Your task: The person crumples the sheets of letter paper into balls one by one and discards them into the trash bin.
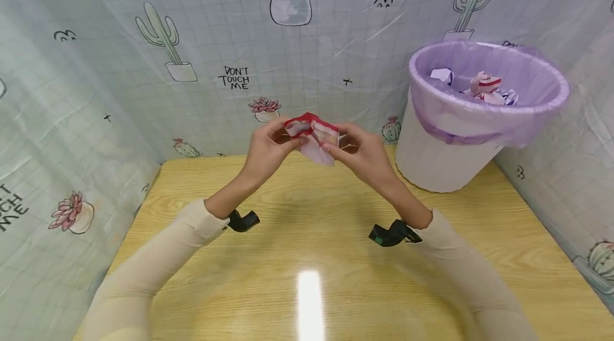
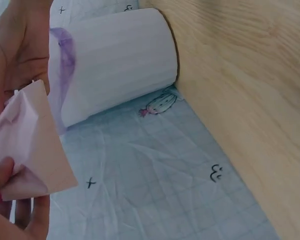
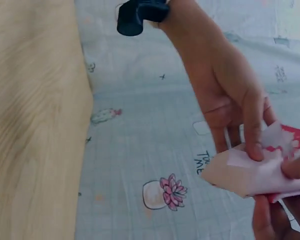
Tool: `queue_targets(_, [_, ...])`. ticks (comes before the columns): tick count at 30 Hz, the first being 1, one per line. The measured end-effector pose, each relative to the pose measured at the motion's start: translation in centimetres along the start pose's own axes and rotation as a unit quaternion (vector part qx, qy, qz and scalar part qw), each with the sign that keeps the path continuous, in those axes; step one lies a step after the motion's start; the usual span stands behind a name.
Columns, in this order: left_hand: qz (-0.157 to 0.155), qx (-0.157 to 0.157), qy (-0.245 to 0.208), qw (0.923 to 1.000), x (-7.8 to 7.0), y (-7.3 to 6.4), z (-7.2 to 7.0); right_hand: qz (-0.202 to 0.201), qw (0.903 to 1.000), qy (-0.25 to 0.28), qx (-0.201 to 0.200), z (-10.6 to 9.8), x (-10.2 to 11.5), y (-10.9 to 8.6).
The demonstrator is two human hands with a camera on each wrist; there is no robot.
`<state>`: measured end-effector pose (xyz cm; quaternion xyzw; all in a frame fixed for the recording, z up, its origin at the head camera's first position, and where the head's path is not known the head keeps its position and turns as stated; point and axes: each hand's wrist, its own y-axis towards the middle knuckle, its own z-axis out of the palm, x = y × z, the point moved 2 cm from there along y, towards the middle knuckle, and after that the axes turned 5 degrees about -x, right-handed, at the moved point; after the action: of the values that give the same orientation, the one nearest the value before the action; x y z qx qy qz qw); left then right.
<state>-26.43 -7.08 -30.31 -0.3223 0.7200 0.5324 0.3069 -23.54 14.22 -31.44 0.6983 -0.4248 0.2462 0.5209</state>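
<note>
A small sheet of red-edged, pale pink and white paper [image 1: 317, 145] is held up above the back of the table, folded and creased in the middle. My left hand [image 1: 266, 149] pinches its left side between thumb and fingers. On the opposite side my right hand [image 1: 363, 155] grips it the same way, thumb on the near face. The left wrist view shows the plain pale side of the paper [image 2: 42, 150] with its free corner hanging out. From the right wrist, both thumbs press on the paper [image 3: 235, 170], and red print shows beyond them.
A white bin [image 1: 427, 144] with a purple liner [image 1: 489, 117] stands at the back right of the wooden table [image 1: 268, 256]. Inside it lies crumpled paper [image 1: 486, 87]. A cactus-print curtain [image 1: 206, 37] hangs behind and on both sides.
</note>
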Motion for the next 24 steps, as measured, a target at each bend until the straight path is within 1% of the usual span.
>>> queue_targets(2, [0.062,-0.021,0.023,0.9976,-0.3,0.3,0.6,-0.012,0.9989,-0.010,-0.043,0.1,0.0,0.2])
queue_targets(3, [0.096,-0.027,0.035,0.9944,-0.5,0.5,0.8,-0.014,0.9978,-0.013,-0.064,0.1,-0.1,0.3])
queue_targets(4, [0.131,-0.031,0.055,0.9894,-0.7,0.6,1.1,-0.015,0.9964,-0.012,-0.082,0.1,-0.1,0.4])
queue_targets(6, [0.201,-0.034,0.111,0.9727,-1.3,0.9,1.6,-0.021,0.9932,-0.004,-0.115,0.0,-0.2,0.7])
queue_targets(8, [0.250,-0.023,0.157,0.9551,-1.9,1.0,2.1,-0.028,0.9898,0.010,-0.139,-0.2,-0.2,1.0])
queue_targets(9, [0.269,-0.011,0.180,0.9463,-2.1,0.9,2.3,-0.031,0.9881,0.016,-0.150,-0.3,-0.3,1.2])
queue_targets(10, [0.282,0.005,0.195,0.9393,-2.4,0.9,2.4,-0.036,0.9865,0.021,-0.159,-0.5,-0.2,1.4])
queue_targets(11, [0.289,0.025,0.203,0.9352,-2.6,0.8,2.6,-0.042,0.9849,0.022,-0.167,-0.7,-0.2,1.6])
queue_targets(12, [0.285,0.049,0.199,0.9361,-2.7,0.8,2.6,-0.047,0.9833,0.024,-0.174,-0.8,-0.3,1.8])
queue_targets(14, [0.257,0.092,0.179,0.9452,-3.0,0.9,2.6,-0.056,0.9804,0.026,-0.187,-1.2,-0.3,2.1])
queue_targets(15, [0.235,0.108,0.161,0.9526,-3.1,1.1,2.5,-0.059,0.9797,0.027,-0.189,-1.3,-0.3,2.2])
queue_targets(17, [0.185,0.122,0.128,0.9666,-3.4,1.4,2.1,-0.065,0.9797,0.028,-0.188,-1.5,-0.2,2.3])
queue_targets(18, [0.157,0.122,0.111,0.9738,-3.5,1.6,2.0,-0.064,0.9800,0.035,-0.185,-1.6,-0.1,2.3])
queue_targets(20, [0.112,0.111,0.093,0.9830,-3.7,2.1,1.7,-0.055,0.9830,0.048,-0.169,-1.5,0.3,2.1])
queue_targets(22, [0.080,0.100,0.089,0.9878,-3.9,2.6,1.6,-0.044,0.9865,0.069,-0.141,-1.4,0.7,2.0])
queue_targets(24, [0.065,0.082,0.090,0.9904,-3.9,3.1,1.5,-0.024,0.9866,0.119,-0.109,-1.4,1.1,1.9])
